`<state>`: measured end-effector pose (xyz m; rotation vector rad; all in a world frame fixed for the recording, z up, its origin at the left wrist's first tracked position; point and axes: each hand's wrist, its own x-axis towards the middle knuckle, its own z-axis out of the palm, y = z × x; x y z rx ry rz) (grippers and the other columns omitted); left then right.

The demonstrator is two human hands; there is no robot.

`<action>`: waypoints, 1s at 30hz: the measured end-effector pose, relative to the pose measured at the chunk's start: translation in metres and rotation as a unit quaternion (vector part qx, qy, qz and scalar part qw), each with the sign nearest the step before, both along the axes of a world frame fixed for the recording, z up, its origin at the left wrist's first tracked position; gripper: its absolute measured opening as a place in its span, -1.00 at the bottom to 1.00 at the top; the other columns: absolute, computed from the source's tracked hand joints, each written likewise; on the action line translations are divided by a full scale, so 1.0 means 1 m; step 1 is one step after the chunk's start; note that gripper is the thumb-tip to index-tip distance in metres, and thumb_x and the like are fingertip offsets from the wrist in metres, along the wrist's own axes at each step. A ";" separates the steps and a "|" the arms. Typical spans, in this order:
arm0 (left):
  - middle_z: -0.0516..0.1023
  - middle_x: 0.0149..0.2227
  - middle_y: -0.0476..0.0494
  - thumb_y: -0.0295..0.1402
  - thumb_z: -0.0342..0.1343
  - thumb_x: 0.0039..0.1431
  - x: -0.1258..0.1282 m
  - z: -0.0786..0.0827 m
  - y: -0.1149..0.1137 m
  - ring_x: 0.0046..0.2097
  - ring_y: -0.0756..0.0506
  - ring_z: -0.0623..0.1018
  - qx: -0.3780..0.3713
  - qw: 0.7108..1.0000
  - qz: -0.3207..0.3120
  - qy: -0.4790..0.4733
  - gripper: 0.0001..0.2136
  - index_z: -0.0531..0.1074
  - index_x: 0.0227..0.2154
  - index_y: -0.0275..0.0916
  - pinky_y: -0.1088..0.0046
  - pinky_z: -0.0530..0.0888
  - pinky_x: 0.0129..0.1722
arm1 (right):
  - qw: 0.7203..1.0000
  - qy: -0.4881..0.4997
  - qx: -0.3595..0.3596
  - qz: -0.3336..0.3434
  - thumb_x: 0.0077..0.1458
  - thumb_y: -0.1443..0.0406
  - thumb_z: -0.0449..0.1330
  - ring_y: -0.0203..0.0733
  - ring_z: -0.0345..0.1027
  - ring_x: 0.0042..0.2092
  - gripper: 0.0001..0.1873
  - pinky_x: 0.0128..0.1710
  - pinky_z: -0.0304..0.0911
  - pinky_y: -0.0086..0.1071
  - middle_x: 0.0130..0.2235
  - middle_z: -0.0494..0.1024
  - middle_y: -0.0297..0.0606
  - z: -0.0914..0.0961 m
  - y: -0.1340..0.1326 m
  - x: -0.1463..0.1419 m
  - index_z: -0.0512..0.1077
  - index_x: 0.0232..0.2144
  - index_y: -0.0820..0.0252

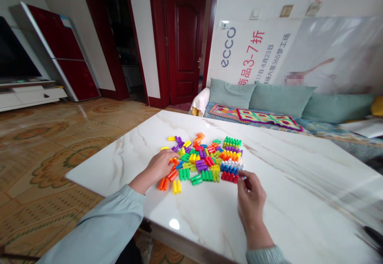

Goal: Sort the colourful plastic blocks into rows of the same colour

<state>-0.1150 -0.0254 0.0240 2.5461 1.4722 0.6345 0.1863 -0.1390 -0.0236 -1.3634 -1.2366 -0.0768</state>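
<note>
My left hand reaches over the left side of a loose pile of coloured plastic blocks, its fingers stretched out. An orange block shows right by those fingers; whether they touch it I cannot tell. My right hand is closed, thumb and fingertips together at the right end of a row of red pegs. What it pinches is mostly hidden. Behind that row stand blue pegs, white pegs, orange pegs and green pegs. Purple blocks and green blocks lie in the pile.
Everything lies on a white marble-patterned table. Yellow blocks are near its front edge. A dark object sits at the far right. Beyond the table is a sofa with green cushions; a red door stands behind.
</note>
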 end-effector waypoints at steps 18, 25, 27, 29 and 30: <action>0.56 -0.18 -0.16 -0.34 0.27 -0.06 0.027 0.006 -0.004 -0.16 -0.15 0.56 -0.201 0.905 -0.016 -0.375 -0.62 0.46 -0.12 -0.29 0.32 0.50 -0.16 | 0.969 -0.086 -0.115 0.201 0.08 0.42 0.05 -0.29 0.32 -0.41 -0.82 -0.43 0.22 -0.44 -0.34 0.49 -0.28 -0.004 0.004 -0.014 0.44 -0.34 0.17; 0.57 -0.39 -0.13 -0.20 0.36 -0.12 0.060 -0.005 -0.031 -0.42 -0.02 0.52 -0.409 0.799 -0.080 -0.434 -0.49 0.44 -0.10 -0.34 0.52 0.39 -0.47 | 0.956 -0.057 -0.169 0.231 0.17 0.20 0.12 -0.31 0.29 -0.47 -0.79 -0.47 0.22 -0.44 -0.34 0.51 -0.28 0.000 0.004 -0.024 0.45 -0.20 0.18; 0.56 -0.42 -0.11 -0.25 0.34 -0.10 0.064 -0.013 -0.034 -0.45 0.00 0.49 -0.416 0.816 -0.115 -0.383 -0.54 0.47 -0.12 -0.34 0.54 0.35 -0.49 | 0.948 -0.052 -0.186 0.254 0.16 0.18 0.15 -0.32 0.29 -0.48 -0.71 -0.48 0.22 -0.44 -0.30 0.52 -0.27 0.000 0.005 -0.028 0.43 -0.11 0.18; 0.55 -0.43 -0.08 -0.30 0.32 -0.10 0.066 -0.020 -0.035 -0.44 0.00 0.48 -0.413 0.836 -0.151 -0.329 -0.59 0.51 -0.14 -0.33 0.53 0.35 -0.47 | 0.940 -0.060 -0.203 0.269 0.14 0.17 0.17 -0.33 0.30 -0.48 -0.67 -0.49 0.21 -0.45 -0.30 0.53 -0.29 -0.001 0.005 -0.031 0.42 -0.07 0.17; 0.55 -0.43 -0.08 -0.32 0.31 -0.11 0.066 -0.022 -0.034 -0.42 -0.02 0.48 -0.405 0.847 -0.165 -0.302 -0.61 0.53 -0.15 -0.33 0.52 0.36 -0.45 | 0.937 -0.066 -0.211 0.272 0.14 0.17 0.18 -0.33 0.30 -0.49 -0.67 -0.48 0.21 -0.45 -0.31 0.53 -0.30 -0.001 0.004 -0.032 0.43 -0.07 0.17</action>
